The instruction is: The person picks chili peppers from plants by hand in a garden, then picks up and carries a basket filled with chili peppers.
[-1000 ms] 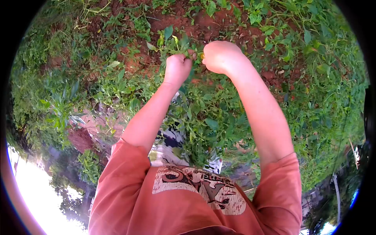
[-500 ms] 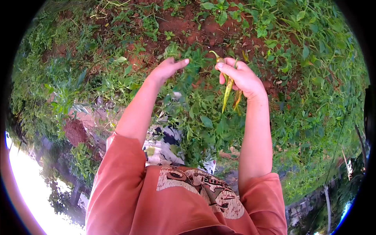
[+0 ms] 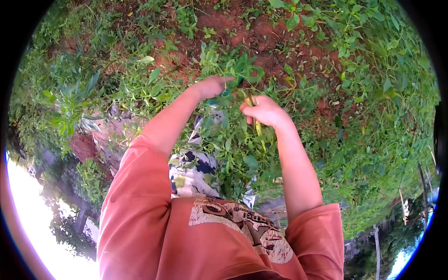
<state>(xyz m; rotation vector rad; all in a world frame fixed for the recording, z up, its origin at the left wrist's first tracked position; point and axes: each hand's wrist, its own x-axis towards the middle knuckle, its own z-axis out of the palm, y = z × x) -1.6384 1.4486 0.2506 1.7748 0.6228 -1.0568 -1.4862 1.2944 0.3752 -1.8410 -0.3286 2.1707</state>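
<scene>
My right hand [image 3: 263, 111] is closed around a few long yellow-green peppers [image 3: 257, 127] whose tips hang below the fist. My left hand [image 3: 211, 86] reaches into the leafy top of a pepper plant [image 3: 233, 70], fingers curled among the leaves; what it grips, if anything, is hidden. The two hands are close together over the same plant. My orange printed shirt [image 3: 219, 233] fills the lower part of the view.
Red-brown soil [image 3: 261, 32] shows between low green weeds and plants all around. A patterned black-and-white cloth [image 3: 196, 170] lies below the plant near my body. Dense foliage covers the right side.
My right hand, which had lifted the picked peppers up and apart, has come back down to the plant. My left hand, open half a second ago, has curled back into the leaves.
</scene>
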